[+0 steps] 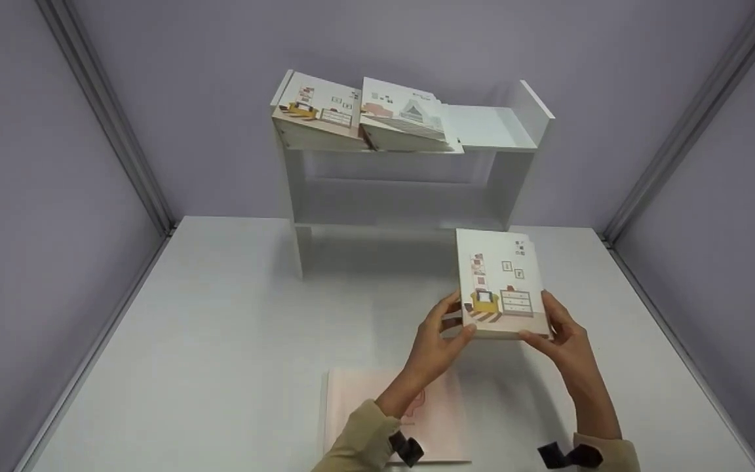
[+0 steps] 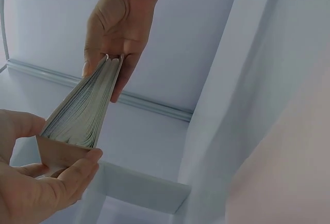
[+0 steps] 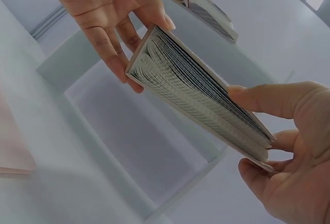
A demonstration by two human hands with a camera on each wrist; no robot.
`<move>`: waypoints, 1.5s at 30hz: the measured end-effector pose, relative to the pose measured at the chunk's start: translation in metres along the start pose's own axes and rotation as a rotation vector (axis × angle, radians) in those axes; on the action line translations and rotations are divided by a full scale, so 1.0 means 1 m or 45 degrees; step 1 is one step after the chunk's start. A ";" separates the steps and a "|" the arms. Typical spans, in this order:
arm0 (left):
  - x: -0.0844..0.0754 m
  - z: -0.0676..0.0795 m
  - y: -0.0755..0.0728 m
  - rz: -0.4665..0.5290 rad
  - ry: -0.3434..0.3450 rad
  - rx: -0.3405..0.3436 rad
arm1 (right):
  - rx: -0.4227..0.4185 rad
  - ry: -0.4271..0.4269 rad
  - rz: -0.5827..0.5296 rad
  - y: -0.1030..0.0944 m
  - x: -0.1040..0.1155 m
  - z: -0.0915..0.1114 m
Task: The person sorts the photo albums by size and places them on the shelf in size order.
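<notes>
One illustrated book (image 1: 502, 278), gripped by left hand (image 1: 435, 344) and right hand (image 1: 566, 337), held in front of the white shelf (image 1: 492, 126), toward its right end, what seems a pink book (image 1: 361, 416), partly covered, laid before it

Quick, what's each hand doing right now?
Left hand: holding the book by one side.
Right hand: holding the same book by the opposite side.
</notes>
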State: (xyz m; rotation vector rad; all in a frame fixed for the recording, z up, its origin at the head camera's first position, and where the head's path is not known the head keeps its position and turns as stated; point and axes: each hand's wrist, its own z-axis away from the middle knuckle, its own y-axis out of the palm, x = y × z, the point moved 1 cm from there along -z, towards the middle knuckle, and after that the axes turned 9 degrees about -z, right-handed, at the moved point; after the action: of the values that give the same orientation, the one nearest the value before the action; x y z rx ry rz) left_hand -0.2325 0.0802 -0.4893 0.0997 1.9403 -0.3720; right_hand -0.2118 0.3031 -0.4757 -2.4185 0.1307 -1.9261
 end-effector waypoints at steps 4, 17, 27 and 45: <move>-0.007 0.001 -0.002 -0.009 0.005 -0.011 | 0.002 -0.023 0.008 0.001 0.005 0.001; -0.048 0.007 -0.017 0.012 0.065 0.014 | 0.017 -0.039 0.012 0.001 0.012 -0.003; -0.056 0.005 -0.021 0.025 0.118 0.013 | 0.024 -0.098 -0.015 0.001 0.020 -0.005; -0.073 0.003 -0.028 -0.003 0.141 0.009 | -0.002 -0.117 -0.071 0.003 0.037 -0.006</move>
State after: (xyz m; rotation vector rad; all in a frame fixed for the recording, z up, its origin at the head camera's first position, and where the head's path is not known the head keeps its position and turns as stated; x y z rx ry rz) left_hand -0.2081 0.0603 -0.4181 0.1252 2.0483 -0.3817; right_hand -0.2097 0.2968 -0.4387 -2.5326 0.0626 -1.8324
